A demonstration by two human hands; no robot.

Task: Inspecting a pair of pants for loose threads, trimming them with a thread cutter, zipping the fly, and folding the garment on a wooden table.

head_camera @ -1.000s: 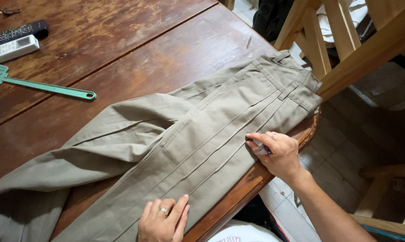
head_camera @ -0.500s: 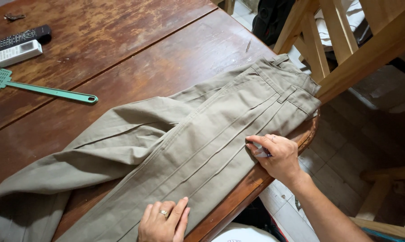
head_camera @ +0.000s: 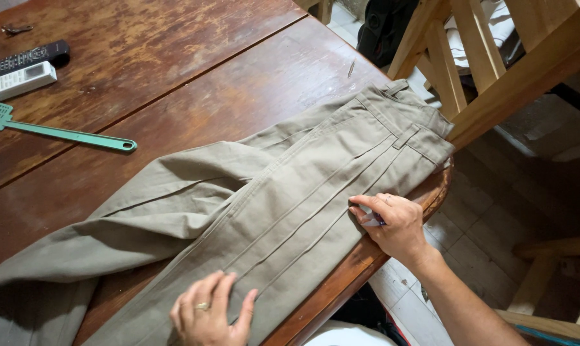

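A pair of khaki trousers (head_camera: 264, 211) lies flat across a worn wooden table (head_camera: 193, 77), waistband toward the far right edge. My left hand (head_camera: 210, 314), with a ring on one finger, presses flat on the trouser leg near the table's front edge. My right hand (head_camera: 389, 224) rests on the cloth below the waistband, fingers closed around a small white piece, probably chalk (head_camera: 370, 221). Long straight creases or drawn lines run down the leg between my two hands.
A green fly swatter (head_camera: 59, 131) lies at the left. A black remote (head_camera: 27, 57) and a white remote (head_camera: 22, 80) sit at the far left. A wooden stair frame (head_camera: 495, 70) stands beyond the table's right edge over a tiled floor.
My view has shifted slightly. My right hand stays at the same spot on the cloth with the white piece, and my left hand keeps pressing the leg.
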